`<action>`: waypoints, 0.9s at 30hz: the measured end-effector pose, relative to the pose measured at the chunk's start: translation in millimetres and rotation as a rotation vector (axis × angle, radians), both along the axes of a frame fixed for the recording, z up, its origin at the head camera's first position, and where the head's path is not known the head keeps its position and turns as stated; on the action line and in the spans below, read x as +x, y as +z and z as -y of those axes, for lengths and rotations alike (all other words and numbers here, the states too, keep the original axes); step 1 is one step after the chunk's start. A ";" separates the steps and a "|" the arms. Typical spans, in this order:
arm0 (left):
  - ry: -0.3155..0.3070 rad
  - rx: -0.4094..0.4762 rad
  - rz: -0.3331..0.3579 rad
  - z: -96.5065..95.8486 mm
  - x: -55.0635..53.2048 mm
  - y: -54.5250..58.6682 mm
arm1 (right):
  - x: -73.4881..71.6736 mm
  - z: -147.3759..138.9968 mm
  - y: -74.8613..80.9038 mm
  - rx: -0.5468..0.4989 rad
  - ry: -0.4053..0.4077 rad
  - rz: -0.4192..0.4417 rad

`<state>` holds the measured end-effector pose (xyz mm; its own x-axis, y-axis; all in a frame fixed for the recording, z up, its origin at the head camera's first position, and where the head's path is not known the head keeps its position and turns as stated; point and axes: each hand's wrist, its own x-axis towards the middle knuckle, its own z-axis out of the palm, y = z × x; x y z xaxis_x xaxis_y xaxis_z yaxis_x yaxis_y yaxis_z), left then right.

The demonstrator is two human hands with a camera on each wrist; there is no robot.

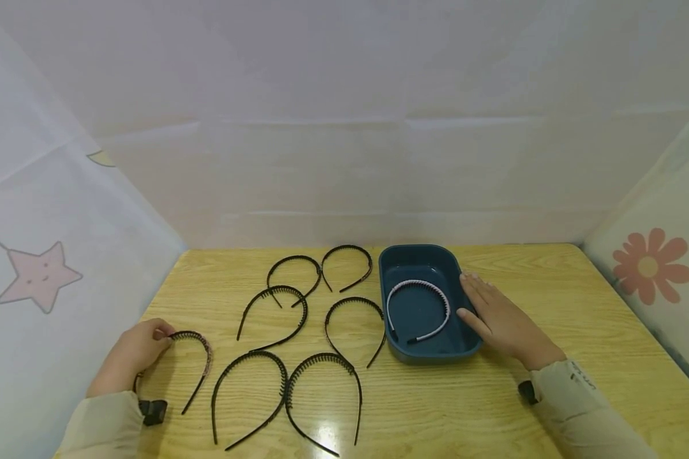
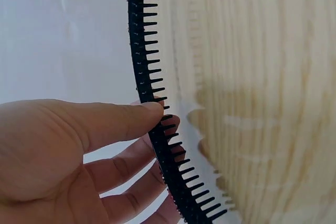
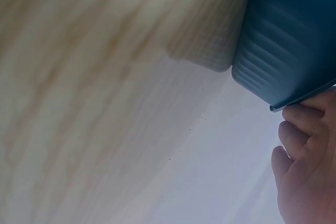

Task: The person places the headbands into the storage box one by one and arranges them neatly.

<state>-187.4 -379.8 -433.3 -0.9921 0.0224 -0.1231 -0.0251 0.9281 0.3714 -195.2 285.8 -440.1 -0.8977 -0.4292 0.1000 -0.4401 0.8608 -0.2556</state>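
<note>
Between thumb and fingers, my left hand (image 1: 132,354) pinches a black toothed headband (image 1: 208,357) at the table's left side. Close up in the left wrist view, the comb teeth of this headband (image 2: 137,51) point right, and a bit of its outer covering looks pinkish. My right hand (image 1: 505,322) rests with extended fingers against the right rim of a dark blue plastic bin (image 1: 436,358). Inside that bin lies a pale pinkish-white headband (image 1: 418,282) with black tips. In the right wrist view, fingers of the right hand (image 3: 310,150) touch the edge of the bin (image 3: 283,72).
Several black headbands lie on the wooden table (image 1: 528,274) between my left hand and the bin, among them a front one (image 1: 360,395) and a back one (image 1: 347,247). Some touch or overlap. White cloth (image 1: 344,166) stands behind and at both sides.
</note>
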 end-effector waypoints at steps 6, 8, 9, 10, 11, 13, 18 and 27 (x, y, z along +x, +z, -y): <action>0.017 0.056 -0.006 -2.5 -0.5 8.3 | 0.9 0.4 1.5 -0.004 0.006 -0.012; 0.021 0.069 -0.013 -3.0 -0.5 10.6 | 1.1 0.5 2.2 -0.003 0.006 -0.008; 0.028 0.077 -0.012 -3.2 -0.5 11.8 | 1.0 0.3 2.2 -0.002 0.006 -0.008; 0.028 0.083 -0.018 -3.1 -0.5 12.9 | 1.0 0.4 2.3 -0.001 0.007 -0.010; 0.032 0.091 -0.022 -3.0 -0.3 14.0 | 0.7 0.3 2.0 0.000 0.008 -0.012; 0.037 0.106 -0.030 -2.6 -0.6 15.7 | 0.5 0.6 1.9 -0.003 0.010 -0.020; 0.058 0.162 -0.044 -2.3 -0.2 19.2 | -0.4 0.5 0.2 -0.005 0.011 -0.028; 0.118 0.261 -0.052 -9.8 1.9 23.4 | 0.4 0.5 1.4 0.004 0.002 -0.002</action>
